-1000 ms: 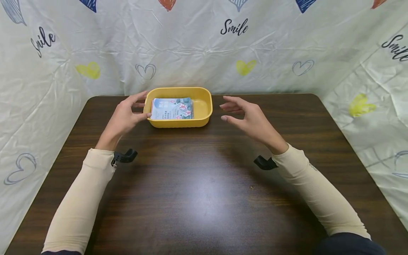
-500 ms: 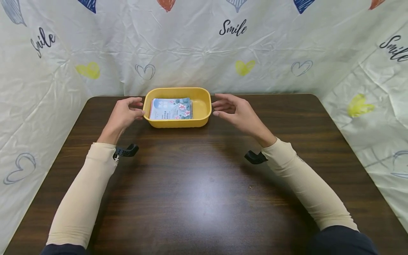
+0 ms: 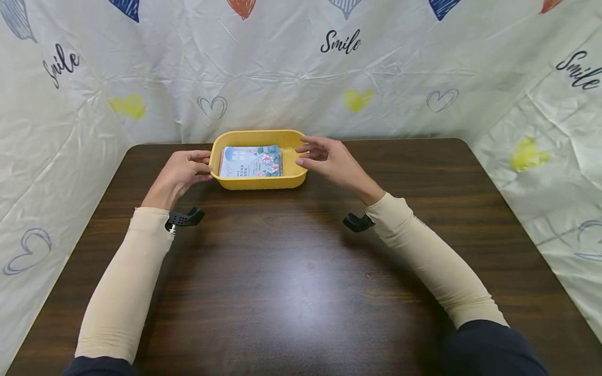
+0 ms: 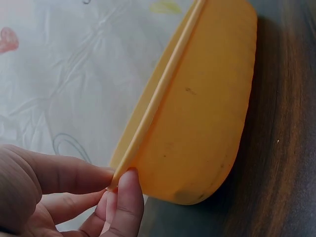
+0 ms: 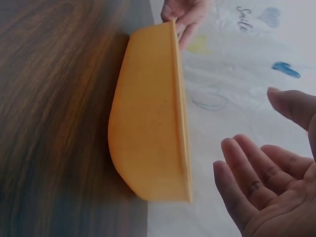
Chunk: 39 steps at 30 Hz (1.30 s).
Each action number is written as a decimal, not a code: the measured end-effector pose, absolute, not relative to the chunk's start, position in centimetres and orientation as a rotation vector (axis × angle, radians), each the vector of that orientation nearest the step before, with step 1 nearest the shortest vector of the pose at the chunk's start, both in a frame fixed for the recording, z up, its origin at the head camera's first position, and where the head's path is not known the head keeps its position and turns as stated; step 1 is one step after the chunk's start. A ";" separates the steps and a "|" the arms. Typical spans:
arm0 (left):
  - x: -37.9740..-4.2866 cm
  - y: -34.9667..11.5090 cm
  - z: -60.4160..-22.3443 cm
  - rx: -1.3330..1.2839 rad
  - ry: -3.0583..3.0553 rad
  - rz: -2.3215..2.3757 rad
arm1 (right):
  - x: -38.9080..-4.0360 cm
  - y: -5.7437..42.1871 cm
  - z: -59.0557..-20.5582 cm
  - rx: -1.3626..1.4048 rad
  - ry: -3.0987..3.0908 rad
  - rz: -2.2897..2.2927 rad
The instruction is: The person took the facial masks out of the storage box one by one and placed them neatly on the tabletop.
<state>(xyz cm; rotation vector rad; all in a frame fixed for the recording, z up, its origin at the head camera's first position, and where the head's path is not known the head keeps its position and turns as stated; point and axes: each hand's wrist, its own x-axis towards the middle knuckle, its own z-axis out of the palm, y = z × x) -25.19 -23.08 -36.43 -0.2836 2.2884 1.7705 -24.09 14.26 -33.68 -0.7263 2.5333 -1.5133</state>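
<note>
A yellow plastic basin (image 3: 261,183) with rounded corners stands near the far edge of the table. Flat blue-and-white packets (image 3: 249,163) with pink flowers lie in its left part. My left hand (image 3: 181,172) is at the basin's left end; in the left wrist view, its thumb and fingers (image 4: 59,174) pinch the rim of the basin (image 4: 197,108). Over the right end hovers my right hand (image 3: 331,162), overlapping the rim in the head view. The right wrist view shows that hand (image 5: 271,187) with fingers spread, apart from the basin (image 5: 148,113) and holding nothing.
The dark wood table (image 3: 291,271) reaches back to a white sheet (image 3: 273,57) printed with hearts and words, which also hangs at both sides. Black straps (image 3: 185,217) sit at the wrists, over beige sleeves (image 3: 124,282).
My right hand has moved left, from beside the basin to over its right end. The left hand has shifted slightly at the left rim. The packets have stayed in place inside the basin.
</note>
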 end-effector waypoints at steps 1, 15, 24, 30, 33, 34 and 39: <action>-25.2 -23.1 -36.4 -0.295 2.280 1.776 | -24.3 14.1 -33.7 -0.725 2.527 -1.508; -25.4 -22.7 -36.4 -0.299 2.263 1.809 | -27.7 11.9 -34.8 -0.758 2.301 -1.644; -25.4 -23.0 -36.7 -0.322 2.264 1.806 | -29.1 9.7 -35.4 -0.750 2.199 -1.708; -25.3 -23.1 -36.7 -0.312 2.257 1.825 | -29.7 8.5 -35.5 -0.747 2.190 -1.672; -25.3 -23.0 -36.7 -0.307 2.259 1.826 | -30.1 8.0 -35.7 -0.715 2.171 -1.680; -25.3 -23.0 -36.7 -0.305 2.257 1.828 | -30.2 7.9 -35.8 -0.704 2.166 -1.679; -25.2 -22.9 -36.7 -0.318 2.261 1.822 | -30.7 7.1 -36.2 -0.685 2.191 -1.637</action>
